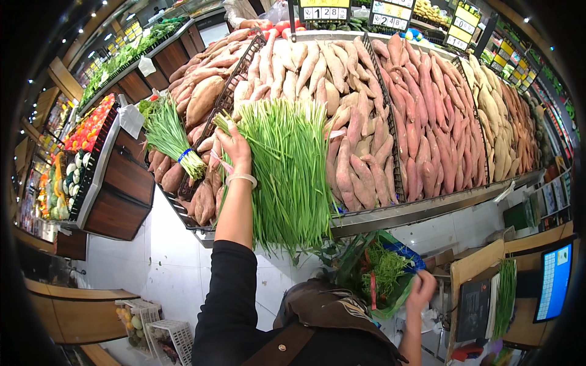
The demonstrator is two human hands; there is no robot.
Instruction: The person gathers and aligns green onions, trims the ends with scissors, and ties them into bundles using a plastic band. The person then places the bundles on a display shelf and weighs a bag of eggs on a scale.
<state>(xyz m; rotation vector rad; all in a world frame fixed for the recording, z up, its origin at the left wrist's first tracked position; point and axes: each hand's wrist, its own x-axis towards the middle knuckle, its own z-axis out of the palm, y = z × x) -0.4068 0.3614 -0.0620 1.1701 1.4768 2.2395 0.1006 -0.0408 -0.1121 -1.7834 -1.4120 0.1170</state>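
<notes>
My left hand (235, 142) reaches to the left side of a wide pile of green garlic chives (288, 174) and grips a small bunch of them near the pale cut ends. The pile lies on sweet potatoes (359, 169) in a sloping display. Left of it, a bundle of chives (176, 142) with a blue band rests on more sweet potatoes. My right hand (422, 286), somewhat blurred, is low on the right beside a green bag-lined bin (389, 311) holding loose green trimmings (384, 265); nothing shows in its fingers.
Black crate dividers (383, 91) split the display. Another produce stand (119, 178) is at left. White plastic crates (169, 338) stand on the floor at lower left. At right, a scale (474, 306) with chives on it stands near a lit screen (554, 283). A person's arm (236, 13) shows behind the display.
</notes>
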